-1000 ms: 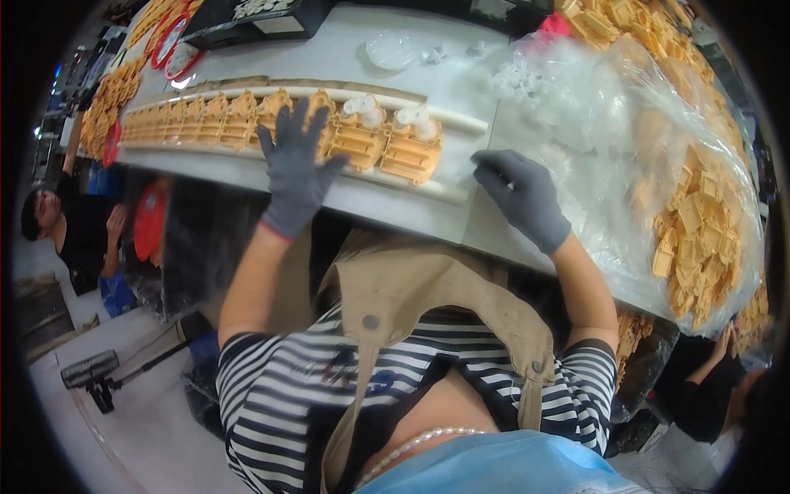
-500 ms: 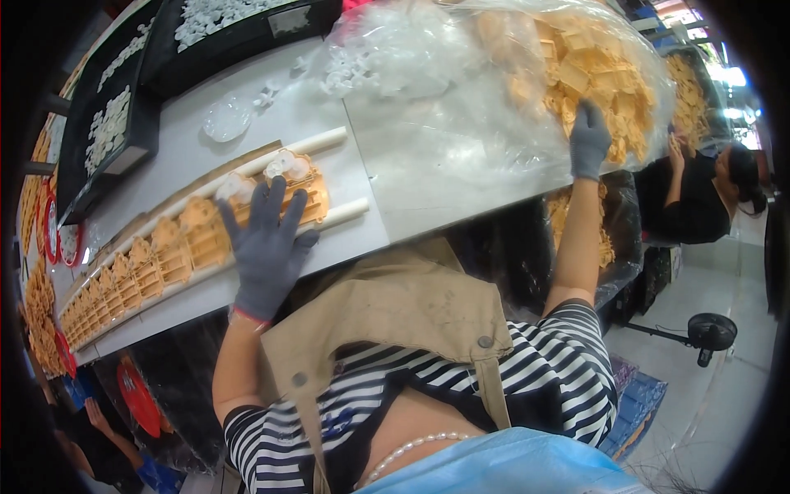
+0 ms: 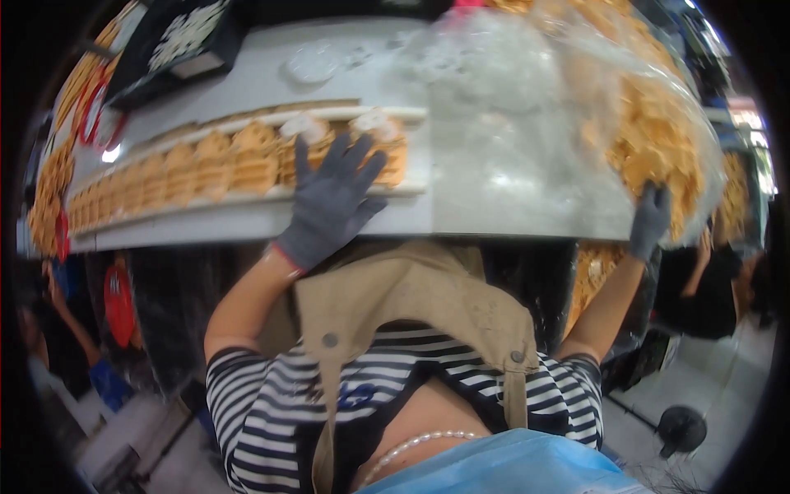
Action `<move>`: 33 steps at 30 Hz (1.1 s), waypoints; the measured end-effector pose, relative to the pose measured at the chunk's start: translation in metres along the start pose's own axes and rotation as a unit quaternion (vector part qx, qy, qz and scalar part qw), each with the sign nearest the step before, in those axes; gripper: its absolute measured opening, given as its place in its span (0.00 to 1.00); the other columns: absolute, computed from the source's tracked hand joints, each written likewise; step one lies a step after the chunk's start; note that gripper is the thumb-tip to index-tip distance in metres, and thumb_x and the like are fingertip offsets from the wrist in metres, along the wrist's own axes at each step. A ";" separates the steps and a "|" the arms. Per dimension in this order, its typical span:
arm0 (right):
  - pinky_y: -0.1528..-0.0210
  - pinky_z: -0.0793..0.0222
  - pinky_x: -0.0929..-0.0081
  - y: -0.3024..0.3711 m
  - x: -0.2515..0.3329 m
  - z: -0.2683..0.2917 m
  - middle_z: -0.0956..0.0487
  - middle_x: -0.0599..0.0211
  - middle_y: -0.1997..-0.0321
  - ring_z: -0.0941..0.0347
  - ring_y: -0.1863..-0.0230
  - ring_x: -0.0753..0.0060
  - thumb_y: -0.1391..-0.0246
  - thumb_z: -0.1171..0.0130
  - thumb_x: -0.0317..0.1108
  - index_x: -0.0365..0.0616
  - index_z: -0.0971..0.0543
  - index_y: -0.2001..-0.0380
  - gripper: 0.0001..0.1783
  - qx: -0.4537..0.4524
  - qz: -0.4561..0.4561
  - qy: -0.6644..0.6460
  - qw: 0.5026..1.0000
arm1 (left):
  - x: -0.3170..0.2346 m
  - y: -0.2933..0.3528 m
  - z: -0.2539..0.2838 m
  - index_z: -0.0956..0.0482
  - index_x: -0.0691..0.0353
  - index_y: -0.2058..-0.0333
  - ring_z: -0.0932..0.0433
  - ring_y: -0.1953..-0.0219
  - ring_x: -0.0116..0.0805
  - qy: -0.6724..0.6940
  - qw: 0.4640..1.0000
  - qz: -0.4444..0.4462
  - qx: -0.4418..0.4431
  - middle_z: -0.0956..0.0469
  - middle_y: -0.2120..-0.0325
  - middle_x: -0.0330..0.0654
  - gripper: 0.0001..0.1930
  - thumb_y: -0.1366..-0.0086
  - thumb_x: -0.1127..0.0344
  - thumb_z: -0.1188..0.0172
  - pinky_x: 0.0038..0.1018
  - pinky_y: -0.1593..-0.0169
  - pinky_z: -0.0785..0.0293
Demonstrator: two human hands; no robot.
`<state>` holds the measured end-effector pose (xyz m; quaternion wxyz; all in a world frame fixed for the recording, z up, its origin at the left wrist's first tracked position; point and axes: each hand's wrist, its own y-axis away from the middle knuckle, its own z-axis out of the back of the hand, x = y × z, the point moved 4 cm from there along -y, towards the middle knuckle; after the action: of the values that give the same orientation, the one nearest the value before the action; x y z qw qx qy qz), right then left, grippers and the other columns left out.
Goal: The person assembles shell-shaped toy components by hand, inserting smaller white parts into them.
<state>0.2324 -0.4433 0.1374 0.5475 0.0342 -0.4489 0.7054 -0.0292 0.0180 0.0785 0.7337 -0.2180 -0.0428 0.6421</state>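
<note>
Your right hand (image 3: pixel 652 221) is the one nearer the heap of loose orange plastic parts (image 3: pixel 658 156) toward the table's (image 3: pixel 494 193) right end: the heap lies straight beyond your fingertips, away from the near edge. Those fingers meet its near side, bunched fairly narrow; you cannot tell from this view whether they grip a part.

Your left hand (image 3: pixel 329 206) is well apart from it, fingers spread wide, tips over the right end of the row of orange plastic parts (image 3: pixel 197 169). The row's long axis runs along the table's near edge, from the left side to about the middle, between two white rails (image 3: pixel 411 190). White pieces (image 3: pixel 377 123) sit on its last two parts, toward the far rail. Bare tabletop separates the row's right end from the heap.
</note>
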 end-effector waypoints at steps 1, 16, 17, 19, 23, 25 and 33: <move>0.70 0.29 0.71 0.012 0.043 -0.005 0.20 0.66 0.66 0.25 0.70 0.70 0.37 0.46 0.31 0.36 0.26 0.48 0.16 0.029 -0.072 -0.128 0.989 | 0.000 0.003 0.001 0.32 0.56 0.39 0.39 0.34 0.47 -0.013 1.000 0.018 0.007 0.33 0.38 0.46 0.33 0.42 0.52 0.36 0.57 0.31 0.69; 0.68 0.25 0.78 0.140 0.272 -0.192 0.23 0.63 0.69 0.25 0.72 0.77 0.45 0.36 0.32 0.33 0.32 0.44 0.29 0.500 -0.233 -0.387 0.739 | 0.011 0.024 0.012 0.44 0.64 0.34 0.42 0.33 0.50 0.023 0.993 0.078 -0.080 0.40 0.36 0.51 0.49 0.44 0.34 0.41 0.55 0.31 0.73; 0.68 0.25 0.78 0.140 0.272 -0.194 0.23 0.63 0.70 0.25 0.72 0.77 0.45 0.36 0.32 0.33 0.31 0.44 0.28 0.503 -0.230 -0.382 0.740 | 0.012 0.020 0.012 0.43 0.62 0.34 0.43 0.33 0.50 0.018 0.995 0.072 -0.068 0.39 0.37 0.49 0.48 0.44 0.33 0.42 0.57 0.31 0.74; 0.68 0.25 0.78 0.141 0.272 -0.201 0.23 0.63 0.70 0.25 0.72 0.77 0.46 0.36 0.32 0.33 0.31 0.45 0.28 0.507 -0.229 -0.375 0.742 | 0.013 0.012 0.012 0.42 0.61 0.34 0.45 0.33 0.50 0.016 0.996 0.067 -0.056 0.38 0.37 0.48 0.48 0.44 0.33 0.43 0.59 0.32 0.75; 0.67 0.25 0.77 0.136 0.270 -0.208 0.22 0.62 0.69 0.24 0.70 0.76 0.47 0.34 0.34 0.33 0.30 0.46 0.28 0.500 -0.226 -0.305 0.778 | 0.018 -0.005 0.000 0.34 0.53 0.37 0.46 0.34 0.51 -0.049 0.997 0.052 0.014 0.37 0.39 0.42 0.42 0.44 0.33 0.43 0.67 0.35 0.77; 0.64 0.24 0.77 0.134 0.266 -0.214 0.21 0.61 0.68 0.23 0.68 0.74 0.47 0.34 0.35 0.33 0.30 0.46 0.28 0.520 -0.215 -0.260 0.785 | 0.023 -0.009 -0.001 0.32 0.50 0.38 0.46 0.35 0.51 -0.064 0.996 0.055 0.031 0.37 0.38 0.41 0.39 0.45 0.34 0.42 0.69 0.36 0.78; 0.54 0.26 0.76 0.141 0.270 -0.227 0.23 0.58 0.52 0.26 0.54 0.73 0.47 0.33 0.37 0.38 0.34 0.39 0.35 0.546 -0.200 -0.364 0.727 | 0.016 -0.020 0.011 0.27 0.51 0.42 0.46 0.33 0.52 -0.041 0.995 0.064 0.064 0.37 0.37 0.45 0.36 0.41 0.32 0.46 0.65 0.35 0.75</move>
<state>0.1122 -0.0903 0.0641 0.3577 0.6705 -0.1332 0.6362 -0.0123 0.0347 0.0927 0.7011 -0.1458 -0.0176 0.6978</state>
